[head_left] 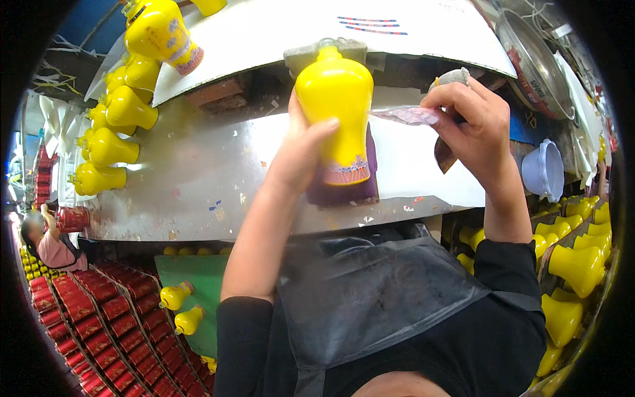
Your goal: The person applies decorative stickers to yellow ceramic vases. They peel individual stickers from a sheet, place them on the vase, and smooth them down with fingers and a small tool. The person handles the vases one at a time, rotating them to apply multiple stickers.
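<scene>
A glossy yellow bottle [336,92] with a narrow clear-topped neck lies in front of me, neck pointing away. Purple and orange patterning rings its near end. My left hand [297,149] is wrapped round its left side, thumb on top. Under the bottle, a purple pad [372,162] partly shows. To the right, my right hand [473,122] pinches a thin, see-through film with pinkish-purple print [403,116], whose left tip reaches the bottle's right edge. A grey fabric-like piece [456,77] shows above those fingers and a brown wedge [444,156] below; I cannot tell whether they are one tool.
More yellow bottles [114,147] line the worktable's [178,205] left side. Three narrow dark strips [374,26] lie on the white board at the back. A metal basin [536,63] and pale bucket [544,169] stand right. Stacked red cylinders [109,317] and another person [56,245] are left.
</scene>
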### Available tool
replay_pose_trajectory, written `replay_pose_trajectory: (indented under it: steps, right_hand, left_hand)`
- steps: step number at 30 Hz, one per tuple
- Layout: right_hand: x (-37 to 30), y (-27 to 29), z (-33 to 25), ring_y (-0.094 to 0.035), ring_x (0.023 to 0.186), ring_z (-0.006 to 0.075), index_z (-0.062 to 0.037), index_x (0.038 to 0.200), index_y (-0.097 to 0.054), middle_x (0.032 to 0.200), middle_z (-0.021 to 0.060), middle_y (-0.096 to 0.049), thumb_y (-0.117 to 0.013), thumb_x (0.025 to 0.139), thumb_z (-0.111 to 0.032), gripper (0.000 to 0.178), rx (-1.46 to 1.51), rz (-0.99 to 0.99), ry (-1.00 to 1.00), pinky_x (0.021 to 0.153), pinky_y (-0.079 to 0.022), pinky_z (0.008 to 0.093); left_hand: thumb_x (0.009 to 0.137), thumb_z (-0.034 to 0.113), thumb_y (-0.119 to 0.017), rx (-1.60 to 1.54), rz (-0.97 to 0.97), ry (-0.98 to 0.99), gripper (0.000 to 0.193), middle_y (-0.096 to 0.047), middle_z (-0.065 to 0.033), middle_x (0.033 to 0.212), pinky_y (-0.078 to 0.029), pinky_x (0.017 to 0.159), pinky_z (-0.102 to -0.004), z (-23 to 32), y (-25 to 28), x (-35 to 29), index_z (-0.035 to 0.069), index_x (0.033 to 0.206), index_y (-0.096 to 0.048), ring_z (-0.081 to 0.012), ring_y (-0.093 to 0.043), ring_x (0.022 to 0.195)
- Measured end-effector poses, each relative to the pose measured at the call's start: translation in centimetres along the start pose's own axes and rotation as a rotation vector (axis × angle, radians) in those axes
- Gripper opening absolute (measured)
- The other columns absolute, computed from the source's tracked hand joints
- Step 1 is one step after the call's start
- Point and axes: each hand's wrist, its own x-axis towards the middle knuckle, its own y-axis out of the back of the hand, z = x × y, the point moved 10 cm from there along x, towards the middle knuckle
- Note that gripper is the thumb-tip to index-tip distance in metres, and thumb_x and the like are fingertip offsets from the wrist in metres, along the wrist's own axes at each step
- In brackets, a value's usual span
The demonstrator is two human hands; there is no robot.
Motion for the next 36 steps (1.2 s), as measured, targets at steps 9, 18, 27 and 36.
replay_pose_trajectory:
  steps: [9,18,27,36]
  right_hand:
    - [1.4,-1.7,0.3,-0.062,0.068,0.0083,-0.0040,0.091,-0.072,0.085,0.0029,-0.069,-0.081,0.084,-0.004,0.012,0.340,-0.154,-0.031,0.059,-0.049,0.0201]
    - [4.4,-9.2,3.2,-0.071,0.076,0.0235,-0.0013,0.094,-0.073,0.084,0.0151,-0.071,-0.078,0.089,-0.021,0.021,0.428,-0.237,-0.342,0.069,-0.057,0.0352]
    - [6.1,-9.6,2.8,-0.067,0.068,0.0204,-0.0016,0.089,-0.070,0.082,0.0114,-0.069,-0.078,0.088,-0.017,0.017,0.193,-0.171,-0.196,0.063,-0.055,0.0310]
    - [5.1,-10.7,8.1,-0.066,0.078,0.0112,0.0001,0.109,-0.068,0.095,0.0088,-0.068,-0.065,0.101,-0.030,0.031,0.372,-0.132,-0.528,0.069,-0.054,0.0257]
  left_hand:
    - [0.087,0.024,-0.072,-0.116,-0.047,0.049,0.088,-0.046,-0.0138,0.148,-0.040,0.117,-0.0475,-0.2,-0.8,-0.2,0.012,0.159,-0.023,-0.0318,-0.049,0.137]
    - [0.093,0.030,-0.074,-0.182,-0.046,-0.089,0.101,-0.032,-0.0154,0.162,-0.034,0.122,-0.0467,1.0,-1.4,-0.9,0.011,0.165,-0.006,-0.0304,-0.036,0.149]
    - [0.091,0.022,-0.080,0.201,0.092,-0.182,0.113,-0.029,-0.0213,0.161,-0.034,0.121,-0.0450,-0.2,0.5,-2.1,0.002,0.164,0.003,-0.0320,-0.036,0.148]
    - [0.094,0.053,-0.072,0.087,0.073,-0.228,0.113,-0.021,-0.0225,0.164,-0.027,0.124,-0.0455,0.4,0.9,-2.0,0.005,0.165,0.002,-0.0334,-0.029,0.151]
